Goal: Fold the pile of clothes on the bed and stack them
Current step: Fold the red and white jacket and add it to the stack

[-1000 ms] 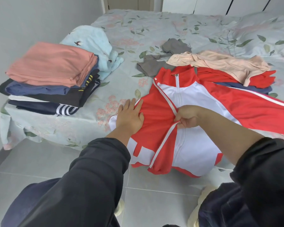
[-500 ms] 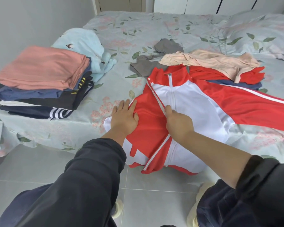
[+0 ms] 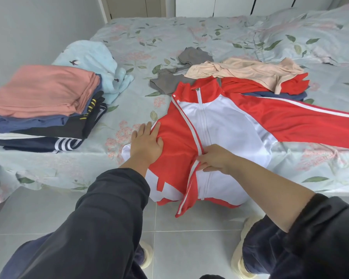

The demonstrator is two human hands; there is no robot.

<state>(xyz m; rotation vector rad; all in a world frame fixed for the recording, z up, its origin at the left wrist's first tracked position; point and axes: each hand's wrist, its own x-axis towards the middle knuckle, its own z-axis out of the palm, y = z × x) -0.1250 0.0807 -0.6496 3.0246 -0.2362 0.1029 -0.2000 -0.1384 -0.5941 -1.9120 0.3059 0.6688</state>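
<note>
Partly over bed point(image 3: 48, 164) edge: jacket point(image 3: 226, 125).

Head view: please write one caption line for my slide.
Left hand flat on a red-and-white jacket on the bed, right hand at its striped sleeve, folded stack nearby.

Jacket point(image 3: 226, 125), red with white front and white stripes: zipped, face up at centre on the bed point(image 3: 169, 37), collar toward 12 o'clock, hem hanging over the bed edge at 6. One sleeve folded in across the chest; the other stretched out to 3 o'clock. Folded stack point(image 3: 44, 109) at 9 o'clock, pink on top. Unfolded beige garment point(image 3: 246, 71) at 1 o'clock, overlapping a grey garment point(image 3: 169, 81) at 12.
</note>
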